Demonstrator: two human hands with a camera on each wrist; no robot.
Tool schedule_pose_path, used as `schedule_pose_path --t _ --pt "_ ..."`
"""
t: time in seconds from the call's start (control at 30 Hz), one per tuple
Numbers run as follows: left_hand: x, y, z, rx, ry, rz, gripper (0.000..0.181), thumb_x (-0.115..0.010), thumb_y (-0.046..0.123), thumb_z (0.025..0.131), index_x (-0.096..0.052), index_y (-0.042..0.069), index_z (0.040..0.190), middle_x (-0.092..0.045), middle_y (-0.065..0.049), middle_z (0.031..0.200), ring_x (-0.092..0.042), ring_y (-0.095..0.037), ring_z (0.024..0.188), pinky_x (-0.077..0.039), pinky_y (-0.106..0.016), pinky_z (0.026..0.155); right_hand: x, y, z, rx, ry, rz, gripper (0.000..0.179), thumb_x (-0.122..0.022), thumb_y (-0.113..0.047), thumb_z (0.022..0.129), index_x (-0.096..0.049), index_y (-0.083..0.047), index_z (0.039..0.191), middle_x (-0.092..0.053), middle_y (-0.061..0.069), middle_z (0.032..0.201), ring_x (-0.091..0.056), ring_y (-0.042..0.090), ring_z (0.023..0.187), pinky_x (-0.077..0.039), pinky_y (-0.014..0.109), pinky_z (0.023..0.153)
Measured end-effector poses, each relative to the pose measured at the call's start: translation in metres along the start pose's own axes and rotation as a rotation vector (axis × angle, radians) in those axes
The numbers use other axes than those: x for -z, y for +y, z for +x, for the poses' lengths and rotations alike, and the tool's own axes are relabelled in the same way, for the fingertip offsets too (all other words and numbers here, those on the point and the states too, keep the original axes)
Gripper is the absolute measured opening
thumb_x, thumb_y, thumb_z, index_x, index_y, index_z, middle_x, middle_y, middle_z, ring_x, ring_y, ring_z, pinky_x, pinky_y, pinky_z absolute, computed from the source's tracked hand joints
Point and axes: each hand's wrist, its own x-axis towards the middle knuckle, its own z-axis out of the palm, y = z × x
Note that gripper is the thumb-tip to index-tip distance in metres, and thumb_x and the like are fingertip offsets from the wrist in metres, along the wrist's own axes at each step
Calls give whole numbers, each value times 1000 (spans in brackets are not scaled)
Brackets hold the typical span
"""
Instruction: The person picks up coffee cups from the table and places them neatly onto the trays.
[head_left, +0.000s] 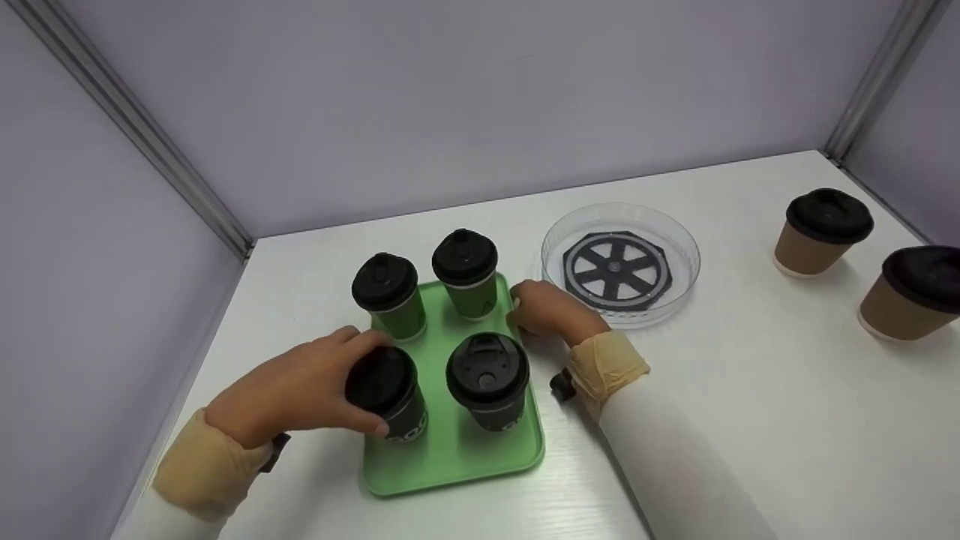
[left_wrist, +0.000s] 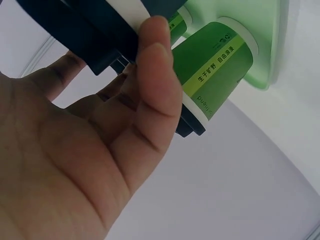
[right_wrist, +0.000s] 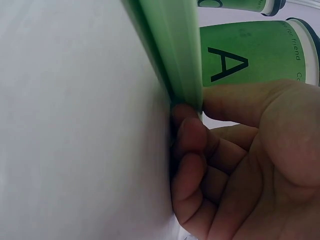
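Observation:
A green tray (head_left: 446, 465) lies on the table with two green lidded paper cups standing on its far half, the left green cup (head_left: 401, 316) and the right green cup (head_left: 474, 298). Two black lidded cups occupy its near half. My left hand (head_left: 300, 386) grips the left black cup (head_left: 405, 416), fingers at its lid and thumb along its near side; the left wrist view shows its dark lid (left_wrist: 95, 35) against the fingers. Beside it stands the right black cup (head_left: 487, 379), untouched. With thumb and curled fingers, my right hand (head_left: 551, 309) pinches the tray's right edge (right_wrist: 182, 55).
Right of the tray sits a round clear-walled dish (head_left: 679, 289) with a black spoked wheel pattern (head_left: 616, 268). Two brown cups with black lids, a farther one (head_left: 810, 244) and a nearer one (head_left: 900, 304), stand at the far right. Pale walls (head_left: 487, 112) enclose the table.

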Motion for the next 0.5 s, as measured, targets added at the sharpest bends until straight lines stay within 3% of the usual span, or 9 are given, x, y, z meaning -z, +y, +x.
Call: schedule_pose_path --t 0.5 --pt "-2 0 -2 -2 12 -12 92 -85 63 55 -48 34 134 -52 13 107 -54 -10 87 -46 -35 76 -1 1 2 5 13 3 7 -60 -8 81 -66 -6 85 -61 6 79 -55 25 75 -47 38 72"
